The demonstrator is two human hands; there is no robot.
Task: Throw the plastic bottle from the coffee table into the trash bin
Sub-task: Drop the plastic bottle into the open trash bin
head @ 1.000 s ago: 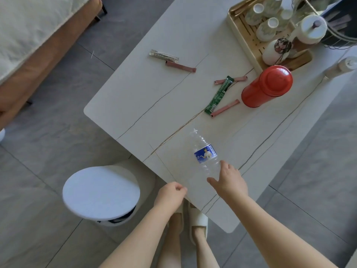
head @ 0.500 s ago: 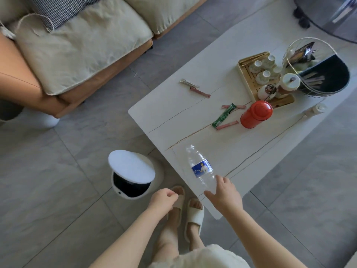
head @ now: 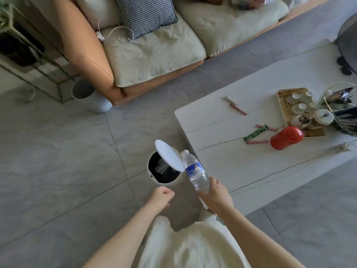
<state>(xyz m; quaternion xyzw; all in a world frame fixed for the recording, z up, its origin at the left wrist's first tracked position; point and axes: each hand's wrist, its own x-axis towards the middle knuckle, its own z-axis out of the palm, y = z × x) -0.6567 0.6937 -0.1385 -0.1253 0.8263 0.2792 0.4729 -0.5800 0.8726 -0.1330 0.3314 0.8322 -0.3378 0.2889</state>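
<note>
The right hand (head: 217,194) grips the lower end of the bottle (head: 195,171), fingers wrapped round it, so the base is hidden behind the hand. The bottle is clear with a blue label and tilts up and left in the frame, its cap end overlapping the edge of the bin's lid (head: 169,154). How far above the floor the bottle is cannot be told. The left hand (head: 161,196) is curled into a loose fist holding nothing, just below the bin (head: 164,171) in the frame.

The bin stands on the floor at centre frame, beside the corner of the surface (head: 251,167). Its white lid is tipped up, covering the right part of the opening; inside is a dark liner with something pale, too dim to make out.

On the surface, at right of frame, lie a red canister (head: 286,137) on its side, a green sachet (head: 255,132), some pink sticks (head: 257,142) and a tray (head: 282,105) of cups. A wire basket (head: 340,109) is cut off by the right edge, its contents unclear.

A sofa (head: 154,53) with a checked cushion (head: 144,14) fills the upper frame. The person's pale clothing (head: 193,246) blurs at bottom centre, hiding the feet.
</note>
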